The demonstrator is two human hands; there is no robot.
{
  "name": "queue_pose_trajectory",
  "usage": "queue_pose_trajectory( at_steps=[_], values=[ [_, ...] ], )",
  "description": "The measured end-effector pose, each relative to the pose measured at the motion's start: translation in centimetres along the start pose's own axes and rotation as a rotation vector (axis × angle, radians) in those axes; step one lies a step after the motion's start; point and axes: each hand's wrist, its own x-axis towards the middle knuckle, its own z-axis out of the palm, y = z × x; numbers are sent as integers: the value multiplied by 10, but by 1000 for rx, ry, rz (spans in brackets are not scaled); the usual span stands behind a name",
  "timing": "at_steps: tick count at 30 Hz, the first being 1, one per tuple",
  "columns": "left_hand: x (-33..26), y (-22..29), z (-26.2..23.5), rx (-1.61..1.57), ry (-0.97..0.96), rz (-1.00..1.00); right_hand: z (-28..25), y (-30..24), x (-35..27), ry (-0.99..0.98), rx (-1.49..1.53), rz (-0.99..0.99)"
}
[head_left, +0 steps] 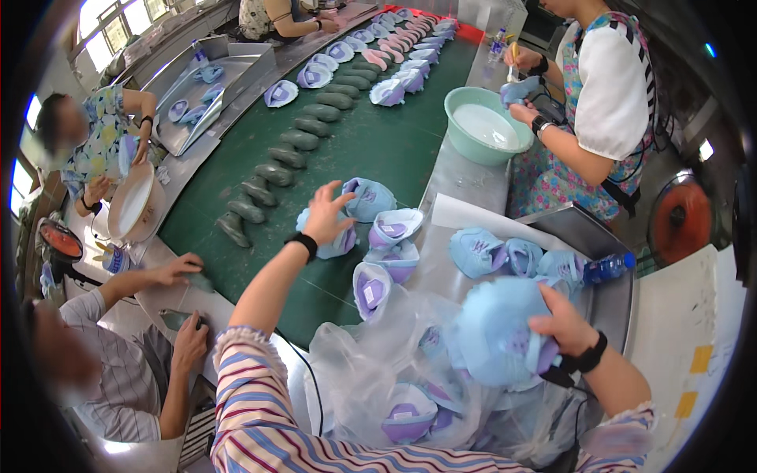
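Note:
My left hand (pixel 326 214) reaches out over the green conveyor belt (pixel 371 146), fingers spread, resting on a light blue shoe upper (pixel 343 241) in a small cluster of uppers (pixel 392 229). My right hand (pixel 561 323) grips a stack of light blue shoe uppers (pixel 497 331) held above a clear plastic bag (pixel 378 370). The bag holds more blue and purple uppers (pixel 408 411). Both wrists carry black bands.
A row of dark green shoe lasts (pixel 288 154) runs up the belt, with more uppers (pixel 394 47) farther along. A person on the right works by a teal basin (pixel 482 126). Other people sit at the left. A blue bottle (pixel 607 268) lies near more uppers (pixel 505 254).

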Motion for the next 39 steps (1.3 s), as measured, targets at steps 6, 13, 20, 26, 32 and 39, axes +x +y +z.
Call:
queue_pose_trajectory(
  at_steps=[6, 13, 20, 26, 32, 39],
  values=[
    [-74, 126, -48, -1380, -781, -205, 53, 10, 98, -73, -88, -23],
    [-80, 108, -80, -1093, -131, -530, 90, 74, 170, 70, -234, -296],
    [-51, -135, -155, -1081, 987, -622, 71, 38, 94, -56, -448, -281],
    [-58, -170, -160, -482, 866, -816, 40, 51, 14, -127, -686, -123],
    [-84, 113, -134, -707, -385, -91, 108, 84, 3, -337, -905, -636],
    [-245, 187, -72, 260, -750, 358, 52, 173, 10, -266, -1822, -271]
  ],
)
